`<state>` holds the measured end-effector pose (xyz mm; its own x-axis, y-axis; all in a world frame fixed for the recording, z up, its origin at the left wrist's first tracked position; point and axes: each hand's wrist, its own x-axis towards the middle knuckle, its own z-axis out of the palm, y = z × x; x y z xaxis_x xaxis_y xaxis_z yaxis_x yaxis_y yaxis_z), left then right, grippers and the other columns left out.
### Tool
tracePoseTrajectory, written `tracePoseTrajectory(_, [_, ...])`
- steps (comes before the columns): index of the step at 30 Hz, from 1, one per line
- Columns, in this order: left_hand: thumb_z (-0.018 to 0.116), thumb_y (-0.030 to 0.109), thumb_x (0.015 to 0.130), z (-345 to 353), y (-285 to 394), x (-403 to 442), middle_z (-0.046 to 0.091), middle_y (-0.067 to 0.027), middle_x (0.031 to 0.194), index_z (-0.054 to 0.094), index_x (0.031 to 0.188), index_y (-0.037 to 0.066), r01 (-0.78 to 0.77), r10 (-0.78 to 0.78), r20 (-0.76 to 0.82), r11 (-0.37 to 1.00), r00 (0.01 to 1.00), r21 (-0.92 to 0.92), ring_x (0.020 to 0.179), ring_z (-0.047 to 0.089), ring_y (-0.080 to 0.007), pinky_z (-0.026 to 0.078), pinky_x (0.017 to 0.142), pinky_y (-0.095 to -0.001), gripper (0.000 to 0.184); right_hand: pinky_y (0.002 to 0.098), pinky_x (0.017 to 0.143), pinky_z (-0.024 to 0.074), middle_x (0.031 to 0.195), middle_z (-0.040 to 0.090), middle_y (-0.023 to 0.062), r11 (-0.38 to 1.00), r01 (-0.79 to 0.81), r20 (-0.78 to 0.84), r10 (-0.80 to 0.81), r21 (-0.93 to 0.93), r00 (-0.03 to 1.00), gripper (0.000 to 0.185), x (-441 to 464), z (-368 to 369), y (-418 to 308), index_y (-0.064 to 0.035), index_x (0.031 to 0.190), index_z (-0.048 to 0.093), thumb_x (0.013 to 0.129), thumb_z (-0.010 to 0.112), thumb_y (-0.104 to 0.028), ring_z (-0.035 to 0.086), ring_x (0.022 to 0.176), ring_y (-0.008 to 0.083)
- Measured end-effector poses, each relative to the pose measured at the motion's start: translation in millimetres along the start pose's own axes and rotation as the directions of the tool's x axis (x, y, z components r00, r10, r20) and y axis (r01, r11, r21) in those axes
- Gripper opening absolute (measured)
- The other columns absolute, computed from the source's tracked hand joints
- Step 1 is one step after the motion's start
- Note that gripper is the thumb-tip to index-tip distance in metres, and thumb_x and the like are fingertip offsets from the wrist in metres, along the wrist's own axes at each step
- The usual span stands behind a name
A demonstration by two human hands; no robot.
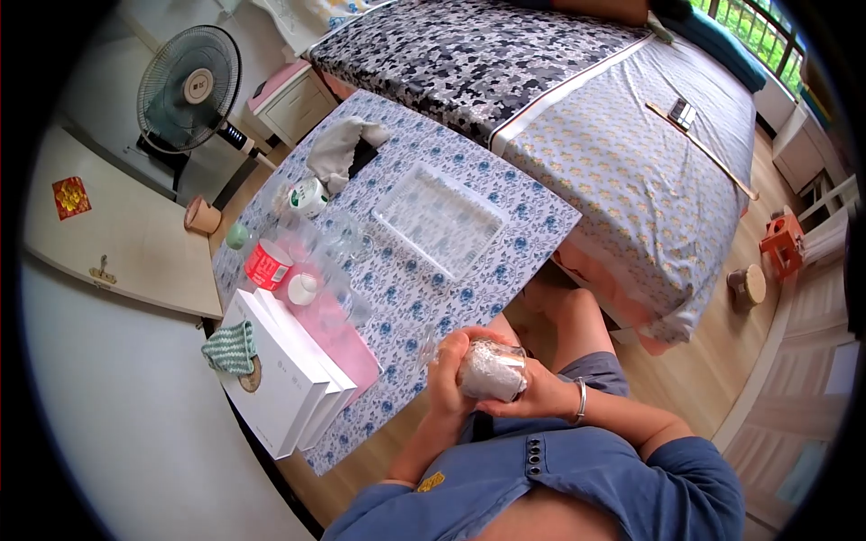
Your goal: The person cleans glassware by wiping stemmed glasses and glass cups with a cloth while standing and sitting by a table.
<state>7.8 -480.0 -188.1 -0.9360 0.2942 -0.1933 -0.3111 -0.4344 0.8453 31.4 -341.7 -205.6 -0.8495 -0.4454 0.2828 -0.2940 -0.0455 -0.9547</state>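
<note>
Above my lap I hold a clear jar [492, 370], lying on its side, with white, crumpled-looking material in or against it. My left hand [448, 374] wraps round its left end. The other end is gripped by my right hand [541, 393], its fingers closed round the side. Whether the white material is inside the jar or around it, I cannot tell. Close to my hands is the near edge of a table with a blue flowered cloth [397, 311]. On it lies a clear rectangular plastic tray [442, 221].
Left on the table are white boxes [280, 388], a knitted green item [232, 347], a red-labelled container [268, 264], a white-green tub [308, 196] and a white cloth [336, 153]. A bed [622, 171] stands beyond, a fan [191, 90] at the back left.
</note>
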Motion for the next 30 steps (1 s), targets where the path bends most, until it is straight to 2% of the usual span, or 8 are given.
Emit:
tracePoseTrajectory(4, [0.030, 0.031, 0.086, 0, -1, -3, 0.054, -0.0216, 0.094, 0.048, 0.100, -0.005, -0.124, 0.116, 0.070, 0.986, 0.991, 0.115, 0.087, 0.055, -0.0295, 0.045, 0.080, -0.0382, 0.043, 0.0305, 0.082, 0.0425, 0.102, 0.056, 0.0081, 0.976, -0.079, 0.034, 0.074, 0.203, 0.997, 0.047, -2, -5, -7, -0.0019, 0.111, 0.047, 0.074, 0.067, -0.021, 0.055, 0.093, 0.0200])
tracePoseTrajectory(7, [0.034, 0.033, 0.085, 4, -1, -1, 0.046, -0.0234, 0.105, 0.048, 0.104, 0.002, -0.487, 0.470, 0.240, 0.873, 0.850, 0.015, 0.091, 0.053, -0.0338, 0.044, 0.079, -0.0475, 0.039, 0.0270, 0.084, 0.0398, 0.107, 0.053, 0.0048, 0.228, -0.468, 0.379, 0.342, 0.854, 0.860, 0.047, 1, -14, -14, -0.0020, 0.113, 0.045, 0.074, 0.067, -0.015, 0.051, 0.098, 0.0149])
tracePoseTrajectory(11, [0.031, 0.035, 0.085, -2, -5, 2, 0.051, -0.0234, 0.097, 0.049, 0.098, 0.000, -0.375, 0.399, 0.165, 0.913, 0.902, -0.160, 0.084, 0.055, -0.0327, 0.046, 0.075, -0.0450, 0.042, 0.0301, 0.085, 0.0399, 0.107, 0.052, 0.0075, 0.830, -0.167, 0.111, 0.127, 0.532, 0.986, 0.049, 6, 1, -19, -0.0019, 0.113, 0.045, 0.073, 0.068, -0.019, 0.051, 0.098, 0.0188])
tracePoseTrajectory(16, [0.031, 0.034, 0.085, 10, 5, 0, 0.058, -0.0206, 0.078, 0.050, 0.095, -0.005, -0.049, 0.048, -0.107, 0.999, 0.993, -0.011, 0.075, 0.058, -0.0294, 0.048, 0.070, -0.0369, 0.044, 0.0336, 0.088, 0.0381, 0.109, 0.050, 0.0158, 0.983, 0.148, 0.045, -0.144, -0.110, 0.989, 0.053, 3, 1, 3, -0.0007, 0.114, 0.044, 0.070, 0.069, -0.017, 0.048, 0.101, 0.0300])
tracePoseTrajectory(21, [0.043, 0.043, 0.082, 2, -2, 3, 0.053, -0.0211, 0.098, 0.041, 0.109, -0.005, -0.158, 0.150, 0.081, 0.982, 0.985, 0.102, 0.089, 0.055, -0.0269, 0.047, 0.076, -0.0344, 0.054, 0.0303, 0.088, 0.0376, 0.110, 0.050, 0.0116, 0.981, -0.004, -0.068, 0.017, 0.192, 0.998, 0.052, -2, -1, -2, -0.0012, 0.116, 0.043, 0.073, 0.068, -0.017, 0.048, 0.102, 0.0204])
tracePoseTrajectory(24, [0.060, 0.046, 0.074, -8, -11, 2, 0.042, -0.0201, 0.117, 0.024, 0.125, 0.000, -0.273, 0.225, 0.251, 0.946, 0.942, 0.177, 0.103, 0.048, -0.0258, 0.042, 0.086, -0.0363, 0.078, 0.0239, 0.084, 0.0377, 0.107, 0.051, 0.0017, 0.615, -0.287, 0.085, 0.336, 0.735, 0.938, 0.050, 3, -15, -15, -0.0041, 0.117, 0.042, 0.074, 0.066, -0.015, 0.047, 0.099, 0.0110])
tracePoseTrajectory(26, [0.065, 0.046, 0.071, 1, -17, -2, 0.043, -0.0194, 0.115, 0.021, 0.129, 0.007, -0.255, 0.230, 0.202, 0.961, 0.952, 0.109, 0.106, 0.046, -0.0269, 0.039, 0.090, -0.0381, 0.083, 0.0236, 0.084, 0.0370, 0.107, 0.051, 0.0017, 0.410, -0.191, 0.048, 0.335, 0.892, 0.941, 0.046, 7, -12, -21, -0.0044, 0.115, 0.045, 0.076, 0.065, -0.016, 0.047, 0.098, 0.0108])
tracePoseTrajectory(30, [0.067, 0.039, 0.071, 12, -20, 0, 0.039, -0.0169, 0.118, 0.017, 0.130, 0.007, -0.235, 0.279, 0.231, 0.951, 0.932, -0.203, 0.106, 0.044, -0.0260, 0.041, 0.086, -0.0365, 0.084, 0.0242, 0.086, 0.0355, 0.108, 0.050, 0.0014, 0.696, -0.138, -0.061, 0.253, 0.705, 0.966, 0.045, 6, -7, -24, -0.0046, 0.116, 0.045, 0.077, 0.064, -0.018, 0.046, 0.099, 0.0109])
